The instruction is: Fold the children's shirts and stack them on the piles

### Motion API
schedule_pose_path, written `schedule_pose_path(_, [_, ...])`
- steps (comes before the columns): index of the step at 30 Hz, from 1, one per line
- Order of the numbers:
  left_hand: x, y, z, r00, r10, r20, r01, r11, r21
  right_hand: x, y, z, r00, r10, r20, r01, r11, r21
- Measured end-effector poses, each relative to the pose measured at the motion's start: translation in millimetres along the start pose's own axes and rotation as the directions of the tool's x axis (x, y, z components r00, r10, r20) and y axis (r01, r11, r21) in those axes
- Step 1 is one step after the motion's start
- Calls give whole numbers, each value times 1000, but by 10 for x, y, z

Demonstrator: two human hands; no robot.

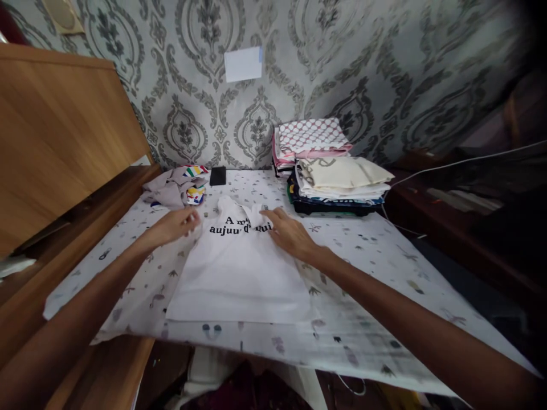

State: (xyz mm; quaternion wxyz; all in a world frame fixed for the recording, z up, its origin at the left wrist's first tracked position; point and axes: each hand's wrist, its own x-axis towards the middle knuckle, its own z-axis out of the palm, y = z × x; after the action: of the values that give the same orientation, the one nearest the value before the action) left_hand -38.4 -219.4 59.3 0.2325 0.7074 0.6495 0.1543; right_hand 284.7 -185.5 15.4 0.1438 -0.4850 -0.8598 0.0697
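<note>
A white T-shirt (239, 279) with black lettering lies in the middle of the cloth-covered table. Its lower part is spread flat, and its upper part is narrowed, with a raised fold that covers some of the letters. My right hand (293, 232) is at the shirt's upper right side, its fingers closed on the cloth beside the lettering. To the left of the shirt, my left hand (177, 225) hovers with slightly bent fingers apart, holding nothing; its fingertips are a little blurred.
Folded clothes (342, 176) are piled in two stacks at the back right. A crumpled grey garment (168, 185) and a black phone-like object (217, 176) lie at the back left. A wooden panel (64, 136) rises on the left. A white cable (465, 162) runs on the right.
</note>
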Motion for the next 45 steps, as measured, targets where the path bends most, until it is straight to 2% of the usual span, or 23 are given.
schedule_pose_path(2, [549,73,62,978,-155,-140,149,988,-50,338,49,80,999,34,-14,-35,998,-50])
schedule_pose_path(4, [1025,133,182,962,-199,-184,193,980,-52,586,109,148,999,38,-15,-38,999,-32])
schedule_pose_path(6, [1364,170,306,964,-207,-166,201,978,-53,752,182,190,999,33,-37,-30,997,75])
schedule_pose_path(8, [1562,181,386,975,-196,-107,189,979,-74,876,262,203,989,113,-94,-79,947,312])
schedule_pose_path(9, [1620,179,402,979,-187,-76,180,979,-92,935,300,201,972,210,-109,-136,872,470])
schedule_pose_path(11, [1689,167,397,985,-171,-34,165,977,-138,1061,368,193,904,424,-60,-253,642,724])
schedule_pose_path(13, [1735,152,375,985,-170,-32,162,973,-167,1187,421,191,839,543,33,-325,451,831])
schedule_pose_path(14, [1757,146,374,985,-169,-45,161,977,-143,1241,441,196,823,564,63,-342,405,848])
schedule_pose_path(18, [1849,148,476,989,-141,-55,144,987,68,1333,487,237,791,593,151,-379,281,881])
schedule_pose_path(22, [1882,184,536,996,-84,-10,84,986,141,1292,504,247,779,602,179,-371,212,904])
schedule_pose_path(23, [1877,192,508,998,-61,-29,65,987,147,1288,504,245,779,603,172,-360,205,910])
schedule_pose_path(25, [1860,193,412,990,2,-144,21,986,164,1306,495,249,782,604,155,-333,194,923])
schedule_pose_path(27, [1842,170,307,951,70,-301,-4,977,212,1354,479,279,797,592,122,-303,217,928])
schedule_pose_path(29, [1827,120,246,915,91,-394,21,962,272,1405,470,331,818,572,66,-294,317,902])
schedule_pose_path(32, [1782,-9,268,946,-1,-323,96,955,280,1397,491,396,829,559,-9,-306,467,830])
schedule_pose_path(34, [1704,-124,321,963,-64,-263,134,956,260,1288,529,402,832,551,-61,-301,542,785])
schedule_pose_path(35, [1643,-186,348,965,-85,-250,151,954,258,1201,550,396,843,528,-104,-294,614,732])
schedule_pose_path(37, [1485,-302,392,967,-99,-233,164,946,278,989,581,378,874,455,-170,-298,779,552])
schedule_pose_path(39, [1305,-386,425,977,-90,-192,145,943,298,773,582,373,903,399,-159,-334,885,325])
schedule_pose_path(42, [1080,-411,464,989,-52,-137,87,961,264,561,521,390,917,388,-93,-379,920,99])
schedule_pose_path(45, [963,-348,476,994,10,-109,11,982,191,519,434,388,924,375,-83,-372,927,40])
